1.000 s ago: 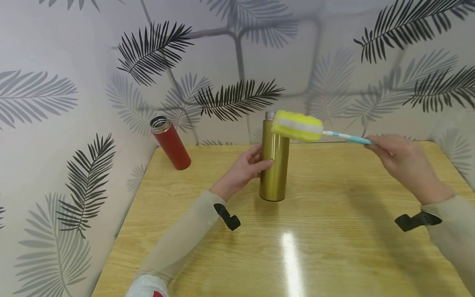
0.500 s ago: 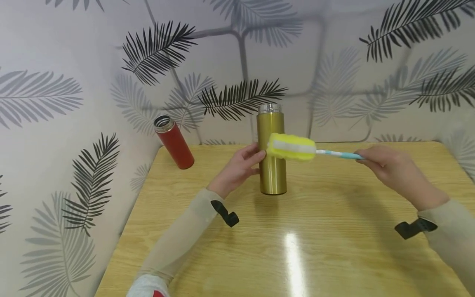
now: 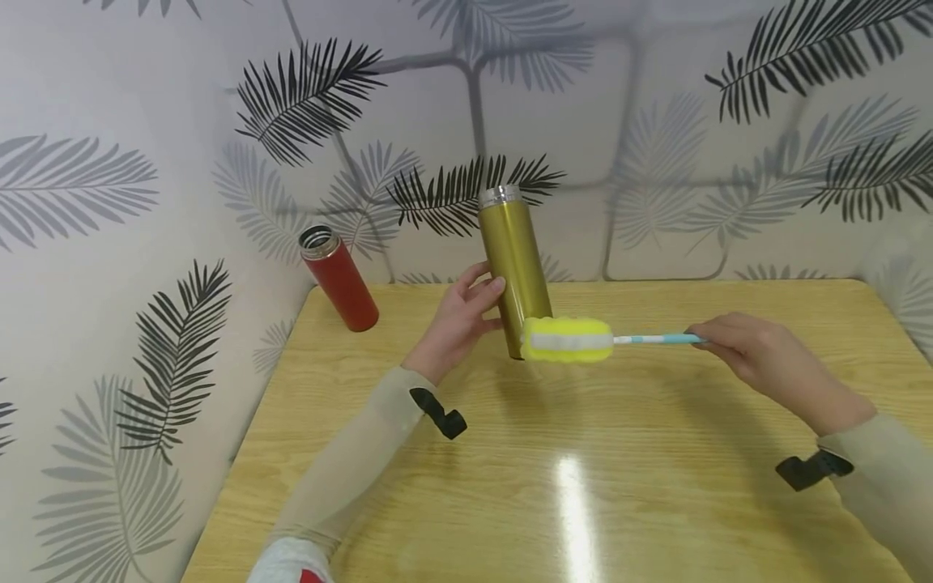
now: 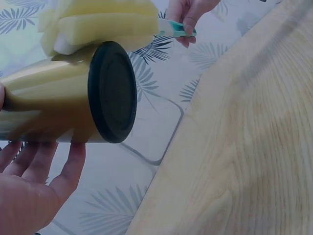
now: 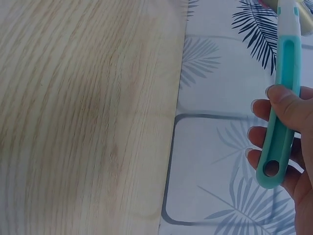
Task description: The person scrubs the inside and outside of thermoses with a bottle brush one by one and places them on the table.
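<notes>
My left hand (image 3: pixel 453 325) grips a gold thermos flask (image 3: pixel 514 253) at its side, fingers and thumb around the body. The flask leans to the left, its bare steel neck up and no lid on it. In the left wrist view its black base (image 4: pixel 113 93) faces the camera, raised off the table. Between thumb and fingers, my right hand (image 3: pixel 768 364) holds a bottle brush (image 3: pixel 568 340) level by its teal handle (image 5: pixel 279 142). The brush's yellow and white sponge head lies across the flask's lower side, outside it, near the base.
A red thermos flask (image 3: pixel 339 282) without its lid stands at the table's back left corner. The wooden table (image 3: pixel 627 502) meets a wall (image 3: pixel 656 121) patterned with leaves along its back edge.
The brush has moved down the flask's outside from the neck to near the base. Meanwhile the flask has risen and tilted to the left in my left hand.
</notes>
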`<state>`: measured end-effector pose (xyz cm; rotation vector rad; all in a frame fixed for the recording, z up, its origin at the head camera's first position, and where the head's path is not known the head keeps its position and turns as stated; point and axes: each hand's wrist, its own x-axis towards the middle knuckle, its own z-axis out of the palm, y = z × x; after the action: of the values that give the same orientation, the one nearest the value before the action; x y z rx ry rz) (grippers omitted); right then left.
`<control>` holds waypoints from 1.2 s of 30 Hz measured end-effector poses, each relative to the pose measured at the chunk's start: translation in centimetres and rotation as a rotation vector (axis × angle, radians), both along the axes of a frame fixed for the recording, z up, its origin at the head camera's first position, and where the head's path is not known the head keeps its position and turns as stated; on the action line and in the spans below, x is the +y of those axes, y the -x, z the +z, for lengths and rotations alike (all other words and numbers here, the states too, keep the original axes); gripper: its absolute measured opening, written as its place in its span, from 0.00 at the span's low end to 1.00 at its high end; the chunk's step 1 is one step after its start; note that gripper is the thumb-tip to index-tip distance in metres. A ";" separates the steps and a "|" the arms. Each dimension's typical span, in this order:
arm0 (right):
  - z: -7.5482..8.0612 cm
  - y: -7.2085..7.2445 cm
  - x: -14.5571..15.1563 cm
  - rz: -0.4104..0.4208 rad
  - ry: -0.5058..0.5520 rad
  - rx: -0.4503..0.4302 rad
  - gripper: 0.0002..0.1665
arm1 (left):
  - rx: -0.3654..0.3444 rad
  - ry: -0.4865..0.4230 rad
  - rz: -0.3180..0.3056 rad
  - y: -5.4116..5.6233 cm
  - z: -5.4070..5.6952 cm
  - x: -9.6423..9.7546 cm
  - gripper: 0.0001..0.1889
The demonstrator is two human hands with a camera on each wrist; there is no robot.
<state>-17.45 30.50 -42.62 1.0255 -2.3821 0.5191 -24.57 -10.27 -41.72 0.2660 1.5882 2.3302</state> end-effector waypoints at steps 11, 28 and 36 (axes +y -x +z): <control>0.8 -0.2 0.1 -0.045 0.019 0.023 0.40 | 0.010 -0.082 -0.077 -0.1 -0.3 0.1 0.23; 3.6 1.1 0.1 -0.121 0.104 0.111 0.39 | 0.060 0.019 -0.260 -1.2 -1.2 0.9 0.70; 4.0 1.0 0.2 -0.160 0.090 0.110 0.40 | 0.051 0.088 -0.273 -1.4 -1.3 1.4 0.66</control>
<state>-18.45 30.65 -38.67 0.7957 -2.2975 0.4930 -23.12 -8.87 -43.02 0.4924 1.5631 2.0572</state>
